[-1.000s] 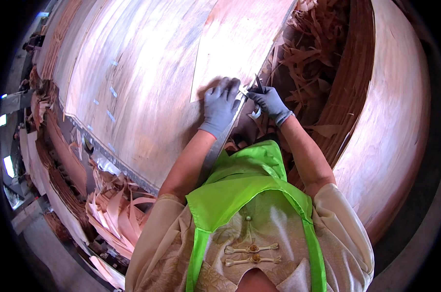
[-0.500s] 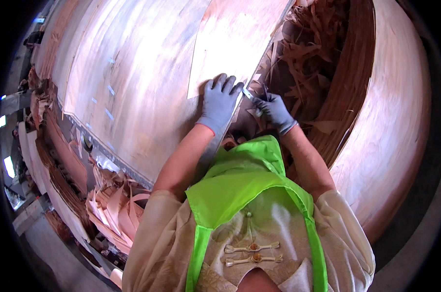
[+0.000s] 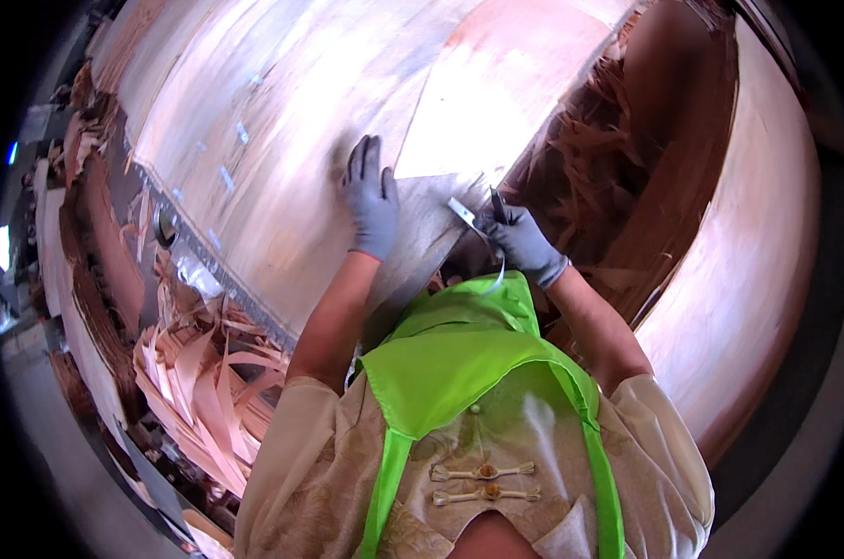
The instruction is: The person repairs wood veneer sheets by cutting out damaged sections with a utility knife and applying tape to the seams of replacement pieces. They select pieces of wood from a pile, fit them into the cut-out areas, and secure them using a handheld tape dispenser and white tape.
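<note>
My left hand (image 3: 371, 207), in a grey glove, lies with its fingers stretched out on the pale wood veneer sheets (image 3: 282, 177). It is left of the lower corner of a lighter veneer piece (image 3: 496, 93) that lies on top. My right hand (image 3: 524, 245), gloved too, is closed at the right edge of the sheets. From it a narrow pale strip with a small dark spot (image 3: 461, 211) sticks out to the left. A dark slim tool (image 3: 498, 203) points up from the same hand; its kind is unclear. A thin white curl (image 3: 498, 276) hangs below.
A gap full of veneer scraps (image 3: 594, 140) runs along the right of the worktop. Beyond it stands a tall veneer stack (image 3: 748, 242) with a pale top. More scraps (image 3: 203, 382) heap up at the lower left, beside another stack (image 3: 96, 307).
My left hand has left the lighter piece's edge and moved left across the sheets. My right hand has drawn slightly away from the edge, with the pale strip now showing more. The view has shifted.
</note>
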Demonstrator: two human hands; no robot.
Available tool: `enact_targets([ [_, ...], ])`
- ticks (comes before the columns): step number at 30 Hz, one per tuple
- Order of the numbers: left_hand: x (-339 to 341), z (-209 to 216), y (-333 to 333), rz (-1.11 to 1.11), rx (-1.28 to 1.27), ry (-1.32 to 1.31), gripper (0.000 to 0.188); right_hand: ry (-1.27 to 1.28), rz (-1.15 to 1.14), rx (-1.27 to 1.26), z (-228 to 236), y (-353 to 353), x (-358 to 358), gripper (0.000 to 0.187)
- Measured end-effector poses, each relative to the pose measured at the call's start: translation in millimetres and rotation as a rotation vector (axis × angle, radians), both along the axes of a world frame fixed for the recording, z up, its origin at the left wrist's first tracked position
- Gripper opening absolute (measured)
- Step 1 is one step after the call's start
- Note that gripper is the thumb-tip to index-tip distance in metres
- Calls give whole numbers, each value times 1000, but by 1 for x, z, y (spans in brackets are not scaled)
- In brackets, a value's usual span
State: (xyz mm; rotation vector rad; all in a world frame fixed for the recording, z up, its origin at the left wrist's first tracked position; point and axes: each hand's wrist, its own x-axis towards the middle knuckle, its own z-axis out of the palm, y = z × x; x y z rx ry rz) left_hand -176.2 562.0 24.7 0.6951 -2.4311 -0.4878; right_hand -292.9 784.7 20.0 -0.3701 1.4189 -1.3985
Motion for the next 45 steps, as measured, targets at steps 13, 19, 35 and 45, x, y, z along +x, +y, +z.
enact_targets([
  [13,22,-27,-16,-227,-348,-510,47,112,127,295,16,-133,-10,20],
  [19,21,-8,-14,-349,-434,-672,48,-35,88,195,19,-51,1,18],
  [35,14,-15,-5,-286,-386,-653,50,-139,63,138,-9,-25,-34,15],
  [45,-17,-5,59,-435,-316,-676,56,89,19,177,-28,-15,-44,13],
])
